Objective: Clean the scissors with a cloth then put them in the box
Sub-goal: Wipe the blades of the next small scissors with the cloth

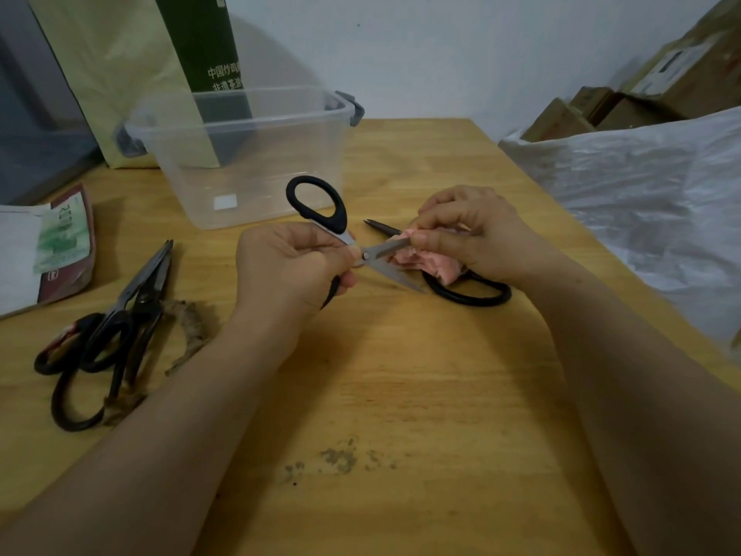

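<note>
The left hand (288, 266) grips the scissors (365, 255) by one handle, blades spread above the surface (401, 375), so each edge is exposed; the right hand (477, 230) pinches the pink cloth (425, 266) round the upper blade to wipe it; the clear box (260, 174) stands just behind, within reach.

There it was: on the dark green side of the paper bag (200, 42) behind the clear box (260, 174), we read white characters, "中国炒鸡", cut off at the edge. The line beneath was too blurred for us, and so was the packet (64, 242) on the left.
</note>
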Available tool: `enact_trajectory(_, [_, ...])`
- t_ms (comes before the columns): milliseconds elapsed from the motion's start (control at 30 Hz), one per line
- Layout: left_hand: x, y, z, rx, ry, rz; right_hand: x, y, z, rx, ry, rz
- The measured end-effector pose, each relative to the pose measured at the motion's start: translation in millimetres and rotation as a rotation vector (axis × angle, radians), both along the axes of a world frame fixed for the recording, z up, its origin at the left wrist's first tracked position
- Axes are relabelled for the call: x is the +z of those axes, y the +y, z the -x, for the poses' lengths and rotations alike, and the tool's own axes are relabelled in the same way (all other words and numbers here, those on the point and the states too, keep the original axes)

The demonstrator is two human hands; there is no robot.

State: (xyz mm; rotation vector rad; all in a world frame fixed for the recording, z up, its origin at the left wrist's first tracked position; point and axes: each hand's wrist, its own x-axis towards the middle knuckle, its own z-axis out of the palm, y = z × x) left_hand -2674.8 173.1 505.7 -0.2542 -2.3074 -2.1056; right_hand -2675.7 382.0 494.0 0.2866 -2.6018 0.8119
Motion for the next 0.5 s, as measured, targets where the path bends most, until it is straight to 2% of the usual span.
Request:
enact_trajectory(133, [2, -2, -1, -0.018, 0.003, 0.006, 3, 6, -5, -0.052, -0.001, -0.037])
enact_trajectory(233, [5, -5, 0, 0.009, 0.005, -0.021, 1, 16, -8, -0.218, 0.036, -0.051])
enact_trajectory(333, [6, -10, 6, 0.076, 0.003, -0.096, 8, 15, -11, -0.345, 0.116, 0.197])
enact_trajectory(500, [1, -2, 10, 0.088, -0.063, -0.191, 26, -17, -21, -0.214, 0.131, 0.385])
